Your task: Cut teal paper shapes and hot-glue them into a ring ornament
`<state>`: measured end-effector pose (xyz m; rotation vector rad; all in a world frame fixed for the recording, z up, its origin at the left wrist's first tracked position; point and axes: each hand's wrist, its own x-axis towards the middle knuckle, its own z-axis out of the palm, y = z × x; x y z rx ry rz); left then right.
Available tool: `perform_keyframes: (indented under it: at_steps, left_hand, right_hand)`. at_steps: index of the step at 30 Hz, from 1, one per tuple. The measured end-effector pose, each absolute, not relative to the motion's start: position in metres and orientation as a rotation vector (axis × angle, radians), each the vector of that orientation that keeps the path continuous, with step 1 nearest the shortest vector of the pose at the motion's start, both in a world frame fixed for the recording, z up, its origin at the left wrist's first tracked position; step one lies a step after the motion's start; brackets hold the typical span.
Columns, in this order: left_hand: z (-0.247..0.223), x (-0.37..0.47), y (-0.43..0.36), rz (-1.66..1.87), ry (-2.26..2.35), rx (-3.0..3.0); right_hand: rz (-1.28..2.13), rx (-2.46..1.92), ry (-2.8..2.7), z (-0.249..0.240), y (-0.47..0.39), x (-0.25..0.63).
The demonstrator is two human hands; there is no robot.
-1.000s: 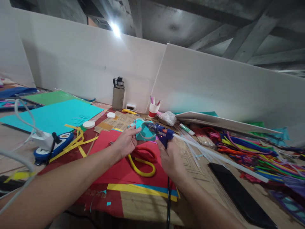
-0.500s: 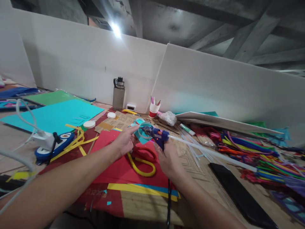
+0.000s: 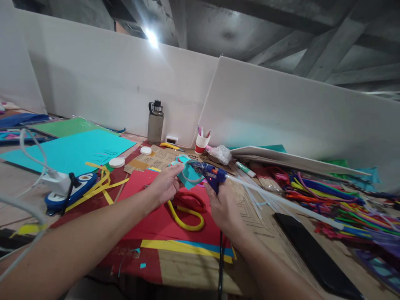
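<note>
My left hand [image 3: 167, 183] is closed on a turquoise paper piece [image 3: 188, 184] with a pale round rim on it, pinched at its left edge. In my right hand [image 3: 223, 204] is a blue hot glue gun [image 3: 211, 177], its small light lit red. A long clear glue stick [image 3: 281, 198] sticks out of its back. The gun's nozzle points left at the paper piece, close to the rim; whether it touches I cannot tell. Below both hands, scissors [image 3: 190, 228] with red and yellow handles lie on red paper [image 3: 140, 225].
A black phone [image 3: 312, 254] and colourful pipe cleaners [image 3: 325, 196] lie to the right. A grey bottle [image 3: 155, 125] and a paper cup [image 3: 202, 143] with pencils stand at the back. Turquoise sheets [image 3: 71, 150], yellow strips [image 3: 106, 179] and a power strip [image 3: 75, 191] are left.
My right hand and the glue gun have shifted slightly right, so more of the turquoise piece and its rim shows. My left hand has hardly moved.
</note>
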<state>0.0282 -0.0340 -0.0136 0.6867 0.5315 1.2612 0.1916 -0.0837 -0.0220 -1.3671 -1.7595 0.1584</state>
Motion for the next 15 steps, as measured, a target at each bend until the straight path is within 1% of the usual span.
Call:
perform_keyframes:
  at_steps: [7,15]
  left_hand:
    - [-0.0131,0.0287,-0.0358,1.253,0.516,0.749]
    - [-0.0157,0.0288,-0.0353,1.272,0.518,0.784]
  right_hand:
    - [0.186,-1.379,-1.739,-0.0189,-0.0864,0.1911]
    - [0.144,-1.349,-1.716,-0.0202,-0.0857,0.1909]
